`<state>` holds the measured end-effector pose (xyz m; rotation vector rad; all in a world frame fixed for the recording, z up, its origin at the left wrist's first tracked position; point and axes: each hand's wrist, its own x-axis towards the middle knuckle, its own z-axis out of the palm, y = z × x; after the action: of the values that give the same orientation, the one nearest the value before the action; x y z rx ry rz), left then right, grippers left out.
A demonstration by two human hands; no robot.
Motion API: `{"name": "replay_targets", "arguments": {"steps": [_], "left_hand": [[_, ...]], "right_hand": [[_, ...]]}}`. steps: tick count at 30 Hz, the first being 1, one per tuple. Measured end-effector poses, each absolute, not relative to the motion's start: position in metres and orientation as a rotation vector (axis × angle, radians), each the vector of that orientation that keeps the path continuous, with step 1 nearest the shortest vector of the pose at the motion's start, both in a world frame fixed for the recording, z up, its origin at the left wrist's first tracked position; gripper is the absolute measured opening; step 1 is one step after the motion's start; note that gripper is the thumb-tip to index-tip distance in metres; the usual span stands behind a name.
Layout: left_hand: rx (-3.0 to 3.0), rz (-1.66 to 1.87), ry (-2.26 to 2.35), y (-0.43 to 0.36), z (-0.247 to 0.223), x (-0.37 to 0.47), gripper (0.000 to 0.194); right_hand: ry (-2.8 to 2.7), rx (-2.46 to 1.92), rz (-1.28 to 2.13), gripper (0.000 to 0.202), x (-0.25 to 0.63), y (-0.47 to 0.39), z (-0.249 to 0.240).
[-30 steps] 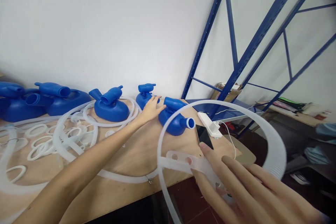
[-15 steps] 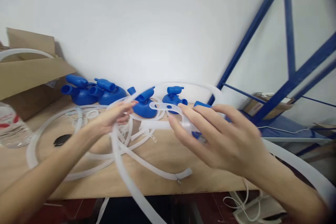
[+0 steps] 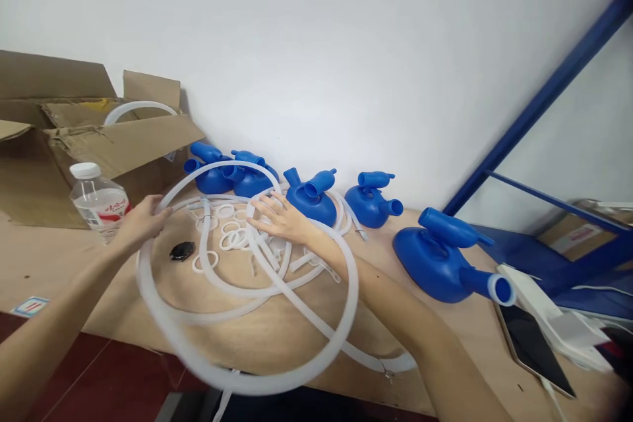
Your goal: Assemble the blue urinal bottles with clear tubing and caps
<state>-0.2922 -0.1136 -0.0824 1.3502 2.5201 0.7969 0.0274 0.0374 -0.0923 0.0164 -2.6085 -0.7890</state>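
Observation:
A large loop of white translucent tube (image 3: 341,336) is raised above the table. My left hand (image 3: 143,219) is closed around the loop's left side, beside a water bottle (image 3: 101,201). My right hand (image 3: 281,219) is on the tube near the middle of the coils, its fingers slightly spread across it and its palm side hidden. Beneath lie further tube coils, and between the hands are several white rings (image 3: 232,237). A blue plastic pot with spouts (image 3: 311,203) stands just behind my right hand. One tube end near the front edge carries a small metal clamp (image 3: 388,374).
Several more blue spouted pots line the wall, the nearest being a large blue pot (image 3: 435,264) at right. An open cardboard box (image 3: 113,151) stands at back left. A black disc (image 3: 182,251) lies inside the loop. A phone (image 3: 534,349) and white power strip (image 3: 548,320) lie at right.
The view has swung left. My right hand has moved leftward, away from the tube's slotted end piece, to the coils. The tube now forms a round loop between both hands.

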Motion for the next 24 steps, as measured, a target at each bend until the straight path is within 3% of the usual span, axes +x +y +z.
{"name": "replay_targets", "arguments": {"steps": [3, 8, 12, 20, 24], "left_hand": [[1.359, 0.728, 2.579, -0.112, -0.089, -0.288, 0.067], [1.367, 0.745, 2.697, -0.117, -0.084, -0.291, 0.062], [1.313, 0.838, 2.646, -0.127, -0.077, -0.288, 0.060], [1.289, 0.627, 2.709, -0.118, -0.078, -0.294, 0.065], [1.331, 0.523, 2.665, -0.097, -0.087, -0.304, 0.063]], "right_hand": [[-2.689, 0.041, -0.651, 0.029, 0.041, 0.060, -0.113], [-2.789, -0.225, -0.168, 0.047, 0.084, 0.057, -0.122], [-2.695, -0.370, 0.144, 0.044, 0.109, 0.049, -0.108], [-2.757, -0.606, 0.984, 0.040, 0.132, 0.054, -0.081], [-2.820, -0.837, 1.035, 0.041, 0.152, 0.039, -0.083]]}}
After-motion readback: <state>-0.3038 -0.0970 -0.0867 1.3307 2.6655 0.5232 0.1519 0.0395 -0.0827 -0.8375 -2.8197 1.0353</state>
